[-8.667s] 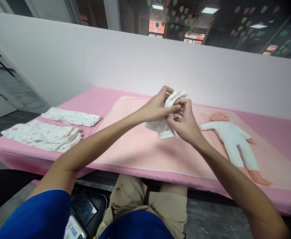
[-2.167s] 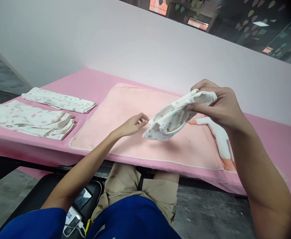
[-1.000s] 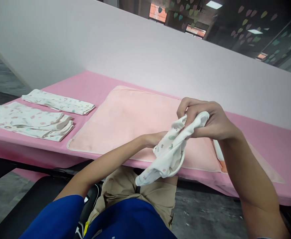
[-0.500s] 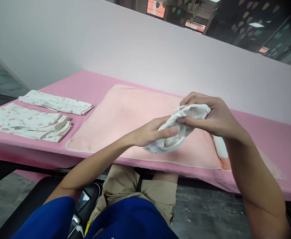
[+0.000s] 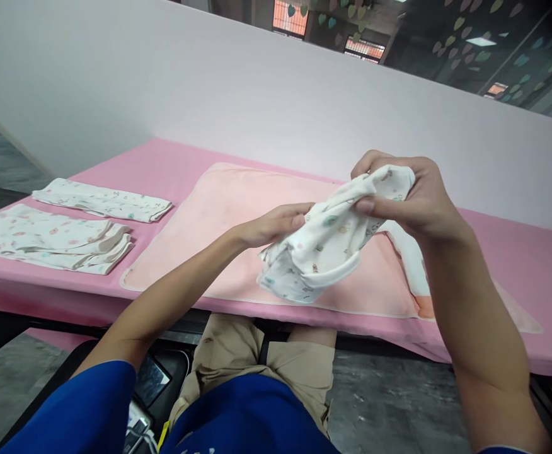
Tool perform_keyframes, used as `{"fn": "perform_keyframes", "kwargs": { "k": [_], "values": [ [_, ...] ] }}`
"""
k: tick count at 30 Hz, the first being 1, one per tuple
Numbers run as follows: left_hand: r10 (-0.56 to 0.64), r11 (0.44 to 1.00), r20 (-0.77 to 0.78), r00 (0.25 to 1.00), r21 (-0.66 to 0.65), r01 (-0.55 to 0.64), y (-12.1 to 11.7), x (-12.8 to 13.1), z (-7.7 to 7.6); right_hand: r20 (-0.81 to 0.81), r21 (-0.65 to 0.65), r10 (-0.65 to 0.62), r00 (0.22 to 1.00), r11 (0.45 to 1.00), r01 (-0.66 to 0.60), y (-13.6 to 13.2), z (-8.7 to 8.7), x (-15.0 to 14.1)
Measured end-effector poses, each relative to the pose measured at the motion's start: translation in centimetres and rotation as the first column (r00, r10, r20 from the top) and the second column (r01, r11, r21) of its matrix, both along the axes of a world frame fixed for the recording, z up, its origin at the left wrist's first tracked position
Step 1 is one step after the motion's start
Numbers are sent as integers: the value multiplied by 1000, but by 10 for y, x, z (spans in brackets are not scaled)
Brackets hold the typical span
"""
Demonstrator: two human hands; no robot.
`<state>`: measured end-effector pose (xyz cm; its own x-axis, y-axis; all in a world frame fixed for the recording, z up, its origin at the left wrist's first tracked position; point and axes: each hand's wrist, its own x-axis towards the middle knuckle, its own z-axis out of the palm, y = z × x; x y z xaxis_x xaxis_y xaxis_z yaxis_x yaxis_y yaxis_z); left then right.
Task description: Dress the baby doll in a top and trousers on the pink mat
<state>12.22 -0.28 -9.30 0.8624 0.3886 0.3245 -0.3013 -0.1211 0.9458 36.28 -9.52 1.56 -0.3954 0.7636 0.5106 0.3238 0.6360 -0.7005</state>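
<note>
A small white cloth garment (image 5: 326,243), printed with tiny coloured figures, is held up in the air in front of me; its exact kind is hard to make out. My right hand (image 5: 415,195) grips its upper right end, thumb in front and fingers behind. At the upper left edge, my left hand (image 5: 276,225) pinches the cloth, with the fingertips partly behind it. The lower part hangs loose, with a curved, folded edge. Beneath both hands a peach-coloured blanket (image 5: 238,205) lies spread out flat.
The blanket rests on a pink-covered table (image 5: 167,157). To the left lie a narrow folded printed cloth (image 5: 106,198) and a larger folded pile (image 5: 49,236). A white item with an orange end (image 5: 413,265) is partly behind my right forearm. A pale wall (image 5: 257,94) rises behind.
The garment has been turned and opened out, so more of its printed side shows and it hangs lower. My right hand has risen slightly; my left has moved up and left.
</note>
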Motion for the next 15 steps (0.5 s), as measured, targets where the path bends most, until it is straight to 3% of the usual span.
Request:
{"fn": "perform_keyframes", "kwargs": {
  "k": [6,15],
  "values": [
    [-34,974,13,999,-223,36,-22,-3,-13,-113,-65,200,973,976,-208,10,-17,12],
    [-142,932,165,976,-309,188,-29,-3,-25,-142,-66,309,940,945,-321,7,-17,1]
  ]
}}
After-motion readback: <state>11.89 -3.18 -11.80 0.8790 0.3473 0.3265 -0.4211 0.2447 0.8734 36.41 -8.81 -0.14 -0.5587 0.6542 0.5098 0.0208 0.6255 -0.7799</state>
